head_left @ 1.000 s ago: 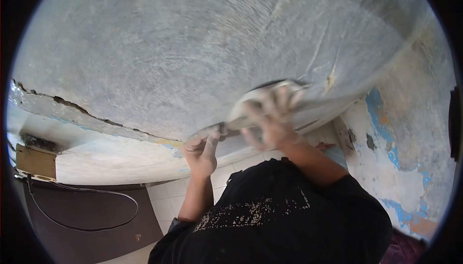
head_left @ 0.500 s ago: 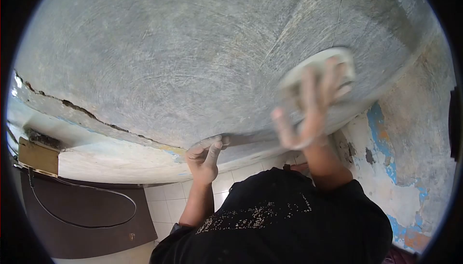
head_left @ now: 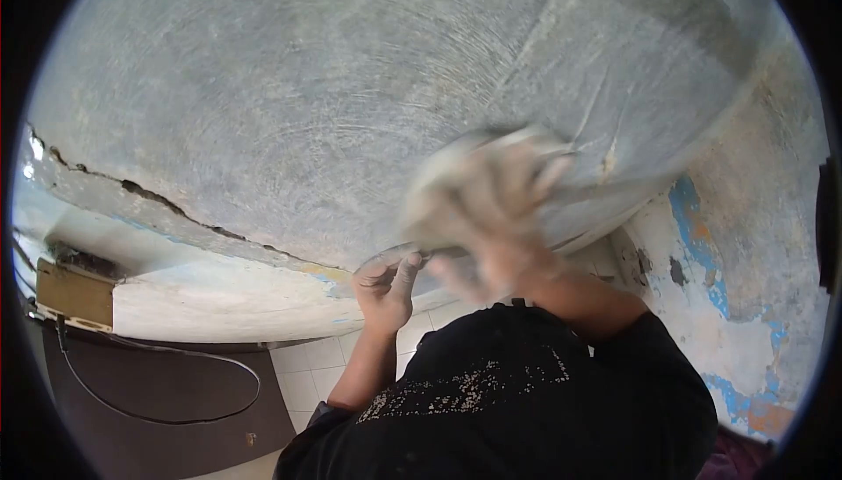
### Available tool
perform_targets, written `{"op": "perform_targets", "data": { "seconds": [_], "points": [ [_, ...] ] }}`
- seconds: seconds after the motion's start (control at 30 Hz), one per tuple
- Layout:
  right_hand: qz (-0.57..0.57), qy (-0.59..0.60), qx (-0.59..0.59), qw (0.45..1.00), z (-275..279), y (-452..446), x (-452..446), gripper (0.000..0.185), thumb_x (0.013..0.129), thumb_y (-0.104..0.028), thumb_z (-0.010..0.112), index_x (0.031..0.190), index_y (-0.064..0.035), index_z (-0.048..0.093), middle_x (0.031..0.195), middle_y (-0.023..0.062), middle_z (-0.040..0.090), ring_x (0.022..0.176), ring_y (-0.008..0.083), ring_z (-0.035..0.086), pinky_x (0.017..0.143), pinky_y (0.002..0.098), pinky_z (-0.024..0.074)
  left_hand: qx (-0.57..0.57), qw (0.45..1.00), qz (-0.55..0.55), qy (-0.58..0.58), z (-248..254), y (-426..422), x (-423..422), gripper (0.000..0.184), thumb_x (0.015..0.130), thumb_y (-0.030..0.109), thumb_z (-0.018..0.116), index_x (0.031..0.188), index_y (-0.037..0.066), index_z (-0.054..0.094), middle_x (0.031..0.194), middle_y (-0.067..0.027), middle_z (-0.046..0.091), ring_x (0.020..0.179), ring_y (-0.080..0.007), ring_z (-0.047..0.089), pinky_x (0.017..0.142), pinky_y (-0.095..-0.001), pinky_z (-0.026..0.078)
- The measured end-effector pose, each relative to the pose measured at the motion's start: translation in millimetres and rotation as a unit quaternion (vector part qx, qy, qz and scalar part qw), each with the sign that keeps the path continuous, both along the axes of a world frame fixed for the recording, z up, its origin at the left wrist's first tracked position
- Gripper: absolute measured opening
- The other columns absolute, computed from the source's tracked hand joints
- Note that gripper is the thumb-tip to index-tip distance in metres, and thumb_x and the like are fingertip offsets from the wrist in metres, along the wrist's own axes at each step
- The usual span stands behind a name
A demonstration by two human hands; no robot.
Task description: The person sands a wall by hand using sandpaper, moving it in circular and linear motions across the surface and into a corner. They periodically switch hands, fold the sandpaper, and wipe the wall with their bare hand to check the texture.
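A grey, scratched plaster wall fills the upper view. My right hand, smeared by motion, is pressed on a pale flat pad against the wall's lower middle part. The pad's exact kind is blurred. My left hand, grey with dust, is closed by the wall's lower edge, its thumb against the curled fingers. Whether it grips a thin dark piece or only the edge is hidden.
A jagged crack runs along the wall's lower left. Below it are a tan box with a black cable and a dark brown panel. Peeling blue paint marks the right wall. White floor tiles show below.
My right hand has swept left and slightly down across the wall with the pad, closer to my left hand. My left hand stays nearly in place, as the view shifts slightly.
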State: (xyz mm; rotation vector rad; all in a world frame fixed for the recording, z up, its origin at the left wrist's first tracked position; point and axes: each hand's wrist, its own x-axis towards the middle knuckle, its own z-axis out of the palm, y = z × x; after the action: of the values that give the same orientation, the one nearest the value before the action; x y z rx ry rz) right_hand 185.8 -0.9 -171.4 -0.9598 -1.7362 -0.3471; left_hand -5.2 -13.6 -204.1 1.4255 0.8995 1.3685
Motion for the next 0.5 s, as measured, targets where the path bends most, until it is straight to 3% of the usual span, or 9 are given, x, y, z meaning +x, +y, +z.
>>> {"op": "perform_targets", "data": {
  "seconds": [0.07,0.17,0.2,0.27,0.3,0.33,0.4,0.47,0.5],
  "points": [
    [0.006,-0.122,0.019,0.992,-3,-1,-2,0.058,0.089,-0.048,0.046,0.134,-0.0134,0.054,0.149,0.0209,0.034,0.141,0.0467,0.016,0.108,0.0671,-0.0147,0.018,1.0,-0.014,-0.004,-10,4,-6,0.009,0.088,-0.002,0.065,0.096,-0.003,0.069,0.093,-0.0146,0.072,0.084,-0.0171,0.067,0.077,-0.0285,0.054],
    [-0.039,0.069,0.119,0.99,-7,22,26,0.056,0.088,-0.042,0.05,0.134,-0.0111,0.054,0.151,0.0224,0.031,0.144,0.0452,0.004,0.11,0.0622,-0.0125,0.01,1.0,-0.007,-0.013,1,2,2,0.009,0.088,0.0,0.066,0.096,-0.003,0.069,0.094,-0.0146,0.072,0.084,-0.0158,0.067,0.076,-0.0275,0.053],
    [-0.039,0.073,0.119,0.989,-10,29,20,0.056,0.088,-0.042,0.05,0.134,-0.0111,0.054,0.151,0.0224,0.031,0.144,0.0452,0.004,0.11,0.0622,-0.0125,0.009,1.0,-0.007,-0.009,0,3,0,0.009,0.088,0.0,0.066,0.096,-0.003,0.069,0.094,-0.0146,0.072,0.084,-0.0158,0.067,0.076,-0.0275,0.053],
    [-0.01,0.298,0.173,0.939,-21,34,7,0.053,0.087,-0.041,0.052,0.129,-0.0093,0.058,0.148,0.0172,0.037,0.143,0.0462,0.012,0.109,0.0643,-0.0119,0.039,0.998,-0.017,0.052,-4,4,-3,0.012,0.091,0.0,0.06,0.101,-0.003,0.067,0.097,-0.0158,0.071,0.087,-0.0199,0.068,0.077,-0.0331,0.055],
    [-0.001,0.183,0.034,0.983,-22,5,-5,0.058,0.087,-0.043,0.051,0.132,-0.0075,0.054,0.151,0.0197,0.031,0.143,0.0468,0.011,0.106,0.0665,-0.0142,0.027,0.998,-0.026,0.047,-5,4,-4,0.012,0.091,-0.001,0.06,0.101,-0.003,0.067,0.098,-0.0159,0.07,0.089,-0.0201,0.067,0.077,-0.0327,0.055],
    [-0.011,0.183,0.034,0.982,-23,0,-4,0.058,0.087,-0.043,0.051,0.132,-0.0075,0.054,0.151,0.0197,0.031,0.143,0.0468,0.011,0.106,0.0665,-0.0142,0.025,0.998,-0.036,0.047,-9,4,-6,0.012,0.091,-0.001,0.06,0.101,-0.003,0.067,0.098,-0.0159,0.07,0.089,-0.0201,0.067,0.077,-0.0327,0.055],
    [0.034,-0.156,-0.032,0.987,-30,-4,-6,0.065,0.089,-0.044,0.049,0.139,-0.0023,0.045,0.155,0.028,0.014,0.143,0.0487,0.001,0.103,0.0678,-0.0159,0.058,0.996,-0.032,0.055,-13,4,-10,0.013,0.092,0.0,0.059,0.102,-0.002,0.067,0.098,-0.0154,0.07,0.089,-0.0201,0.067,0.079,-0.0319,0.054],
    [-0.03,-0.118,-0.026,0.992,-61,15,2,0.066,0.09,-0.046,0.048,0.141,-0.0056,0.043,0.154,0.0303,0.013,0.143,0.0491,0.002,0.103,0.0685,-0.0155,0.04,0.997,-0.045,0.047,-2,3,-6,0.012,0.092,0.001,0.059,0.101,-0.002,0.067,0.099,-0.0154,0.07,0.089,-0.0201,0.067,0.079,-0.0318,0.054],
    [-0.048,0.122,0.033,0.991,-66,25,-2,0.063,0.089,-0.048,0.049,0.139,-0.0109,0.047,0.152,0.0246,0.022,0.142,0.0483,0.009,0.103,0.0702,-0.0139,0.017,0.998,-0.055,0.04,3,3,-7,0.012,0.092,0.002,0.059,0.101,-0.002,0.067,0.099,-0.0154,0.07,0.089,-0.0202,0.067,0.08,-0.0317,0.054]
  ]
}}
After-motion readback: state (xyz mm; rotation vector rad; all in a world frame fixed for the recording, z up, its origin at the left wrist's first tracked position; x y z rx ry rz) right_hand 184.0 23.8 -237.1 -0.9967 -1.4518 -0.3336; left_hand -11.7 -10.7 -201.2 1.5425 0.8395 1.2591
